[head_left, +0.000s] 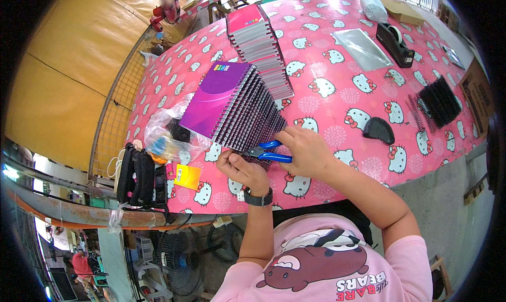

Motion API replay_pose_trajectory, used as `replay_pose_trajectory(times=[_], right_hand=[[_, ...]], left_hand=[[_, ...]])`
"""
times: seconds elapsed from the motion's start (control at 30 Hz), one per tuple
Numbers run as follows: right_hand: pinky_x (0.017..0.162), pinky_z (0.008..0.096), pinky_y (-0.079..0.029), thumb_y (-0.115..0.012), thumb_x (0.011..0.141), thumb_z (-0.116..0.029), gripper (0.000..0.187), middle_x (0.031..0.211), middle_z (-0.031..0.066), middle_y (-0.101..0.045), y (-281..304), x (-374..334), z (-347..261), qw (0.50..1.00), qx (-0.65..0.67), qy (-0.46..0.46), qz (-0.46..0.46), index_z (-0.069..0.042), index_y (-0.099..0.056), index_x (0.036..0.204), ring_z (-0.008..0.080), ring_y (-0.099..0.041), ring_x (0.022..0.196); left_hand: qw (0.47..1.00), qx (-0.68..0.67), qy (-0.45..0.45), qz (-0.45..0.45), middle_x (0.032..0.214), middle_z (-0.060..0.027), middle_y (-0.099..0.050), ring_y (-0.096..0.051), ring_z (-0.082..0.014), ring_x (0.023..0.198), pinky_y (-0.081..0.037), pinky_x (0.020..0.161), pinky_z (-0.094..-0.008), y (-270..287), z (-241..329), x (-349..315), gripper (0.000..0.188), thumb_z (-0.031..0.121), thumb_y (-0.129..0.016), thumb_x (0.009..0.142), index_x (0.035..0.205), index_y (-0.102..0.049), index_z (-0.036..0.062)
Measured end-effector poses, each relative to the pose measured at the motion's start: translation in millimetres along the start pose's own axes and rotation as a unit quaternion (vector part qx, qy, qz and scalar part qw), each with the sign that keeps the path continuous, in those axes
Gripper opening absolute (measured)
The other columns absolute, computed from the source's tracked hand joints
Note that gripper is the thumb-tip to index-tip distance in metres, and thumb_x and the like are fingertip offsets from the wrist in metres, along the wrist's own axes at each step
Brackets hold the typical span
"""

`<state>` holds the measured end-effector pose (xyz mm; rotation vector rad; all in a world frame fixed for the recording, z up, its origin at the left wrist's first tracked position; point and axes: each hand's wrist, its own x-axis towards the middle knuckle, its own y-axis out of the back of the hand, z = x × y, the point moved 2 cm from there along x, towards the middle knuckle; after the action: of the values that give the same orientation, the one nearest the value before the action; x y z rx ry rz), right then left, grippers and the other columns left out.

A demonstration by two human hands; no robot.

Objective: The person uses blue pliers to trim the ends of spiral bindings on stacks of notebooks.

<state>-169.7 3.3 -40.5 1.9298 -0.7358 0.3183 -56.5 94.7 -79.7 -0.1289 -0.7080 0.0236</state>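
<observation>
A tall stack of spiral notebooks (213, 99) with purple covers and dark coil bindings leans on the table in front of me. My right hand (308, 151) grips blue-handled cutting pliers (266, 151) from the right. Their jaws point left, at the near end of the stack's coils. Close by the jaw tips, my left hand (240, 170) is curled at the stack's near corner. Its fingertips are partly hidden, so what they pinch cannot be made out. Behind stands a second stack of spiral notebooks (261, 43) with a red-pink cover on top.
A clear plastic bag (171, 136), a yellow packet (187, 176) and a black bag (138, 175) lie left. On the right are a dark rounded object (378, 130), black coils (438, 104), a tape dispenser (395, 44) and clear plastic sleeves (362, 49). A metal rail (110, 109) borders the left side.
</observation>
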Motion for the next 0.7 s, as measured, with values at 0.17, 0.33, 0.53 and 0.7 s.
replay_pose_trajectory(times=[0.17, 0.33, 0.53, 0.7], right_hand=[[0.074, 0.0398, -0.044, -0.071, 0.060, -0.019, 0.042, 0.086, 0.0095, -0.055, -11, -5, 10, 0.986, 0.057, -0.108, -0.113, -0.006, -0.054, 0.096, 0.0268, -0.055, 0.084], [0.075, 0.0395, -0.043, -0.071, 0.060, -0.021, 0.044, 0.087, 0.0091, -0.055, -6, -3, 11, 0.999, -0.034, -0.003, -0.008, -0.006, -0.054, 0.097, 0.0273, -0.055, 0.084], [0.071, 0.0393, -0.046, -0.072, 0.060, -0.021, 0.043, 0.084, 0.0087, -0.056, -11, -3, 7, 0.999, -0.033, 0.010, 0.002, -0.006, -0.056, 0.096, 0.0276, -0.057, 0.082], [0.067, 0.0385, -0.049, -0.071, 0.060, -0.020, 0.039, 0.082, 0.0085, -0.056, -13, -8, 11, 0.999, 0.020, -0.029, -0.027, -0.006, -0.057, 0.093, 0.0271, -0.058, 0.081]], left_hand=[[1.000, 0.012, -0.003, 0.008, 0.083, -0.0090, -0.039, -0.037, -0.0192, 0.077, -0.033, 0.074, -0.0322, 0, 1, 2, 0.035, 0.030, -0.035, 0.098, 0.085, -0.043, -0.0019], [0.999, 0.036, 0.005, -0.003, 0.086, -0.0082, -0.043, -0.041, -0.0164, 0.078, -0.036, 0.073, -0.0297, 4, -4, 4, 0.030, 0.026, -0.036, 0.097, 0.094, -0.046, -0.0019], [0.999, 0.040, -0.006, 0.011, 0.084, -0.0080, -0.043, -0.040, -0.0162, 0.074, -0.036, 0.069, -0.0287, 2, -5, 8, 0.031, 0.027, -0.037, 0.097, 0.093, -0.046, -0.0023], [1.000, 0.016, -0.009, 0.009, 0.081, -0.0056, -0.042, -0.038, -0.0130, 0.070, -0.034, 0.062, -0.0260, 1, -2, 10, 0.032, 0.030, -0.038, 0.097, 0.092, -0.045, -0.0012]])
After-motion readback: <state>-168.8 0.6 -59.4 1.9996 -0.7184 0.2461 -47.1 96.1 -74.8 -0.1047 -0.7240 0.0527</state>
